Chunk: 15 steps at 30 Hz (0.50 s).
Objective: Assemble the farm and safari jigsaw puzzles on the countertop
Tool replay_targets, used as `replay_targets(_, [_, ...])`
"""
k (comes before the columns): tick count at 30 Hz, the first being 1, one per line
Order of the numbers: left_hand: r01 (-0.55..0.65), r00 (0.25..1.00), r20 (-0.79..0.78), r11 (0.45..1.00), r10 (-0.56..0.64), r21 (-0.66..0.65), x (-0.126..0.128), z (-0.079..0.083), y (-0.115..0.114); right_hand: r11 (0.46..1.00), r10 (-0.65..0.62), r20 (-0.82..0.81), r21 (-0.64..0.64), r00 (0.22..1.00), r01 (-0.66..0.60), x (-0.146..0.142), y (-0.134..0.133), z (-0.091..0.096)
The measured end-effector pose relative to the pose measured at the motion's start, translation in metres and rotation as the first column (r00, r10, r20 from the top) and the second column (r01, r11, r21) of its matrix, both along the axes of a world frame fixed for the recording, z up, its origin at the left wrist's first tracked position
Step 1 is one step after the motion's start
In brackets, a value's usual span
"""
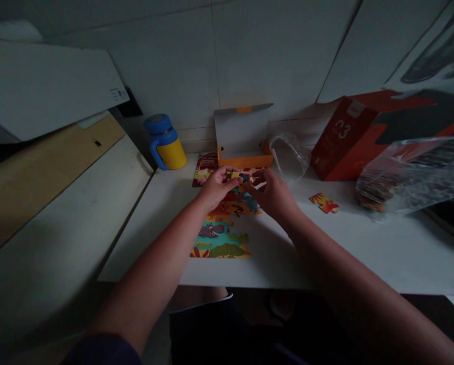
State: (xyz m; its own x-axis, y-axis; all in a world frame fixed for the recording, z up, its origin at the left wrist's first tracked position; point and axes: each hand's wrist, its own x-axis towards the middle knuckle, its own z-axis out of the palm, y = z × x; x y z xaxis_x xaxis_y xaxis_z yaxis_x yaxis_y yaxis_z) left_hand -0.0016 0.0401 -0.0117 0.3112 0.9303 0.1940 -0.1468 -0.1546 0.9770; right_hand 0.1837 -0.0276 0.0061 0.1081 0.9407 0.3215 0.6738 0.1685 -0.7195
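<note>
Above the upper part of a partly joined jigsaw puzzle [227, 248], my two hands meet at a small yellow and blue puzzle piece [244, 177]. My left hand [217, 187] pinches it between thumb and fingers from the left. From the right, the thumb and fingertips of my right hand [272, 192] close on its other edge. The puzzle's lower section shows a grey hippo on teal water; its middle is orange and red, partly covered by my hands. Off to the right lies a loose red and yellow puzzle piece [324, 203], possibly more than one.
An open orange box [246, 161] stands behind the puzzle, with a picture card [206, 162] by its left corner. Crumpled clear plastic [291, 157] is beside it. A blue and yellow mug [172, 149] stands left; a red box [344, 137] and plastic-wrapped bundle [409, 177] stand right.
</note>
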Motion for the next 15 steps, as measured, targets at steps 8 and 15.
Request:
replay_targets(8, [0.168, 0.985, -0.028, 0.979, -0.172, -0.115, 0.0, 0.001, -0.005, 0.996, 0.029, -0.367, -0.066, 0.93, -0.057, 0.009, 0.013, -0.033])
replay_targets(15, [0.158, 0.982, -0.103, 0.987, -0.16, -0.024, 0.005, -0.003, -0.008, 0.998, 0.009, -0.444, -0.05, 0.896, -0.035, 0.009, 0.009, -0.031])
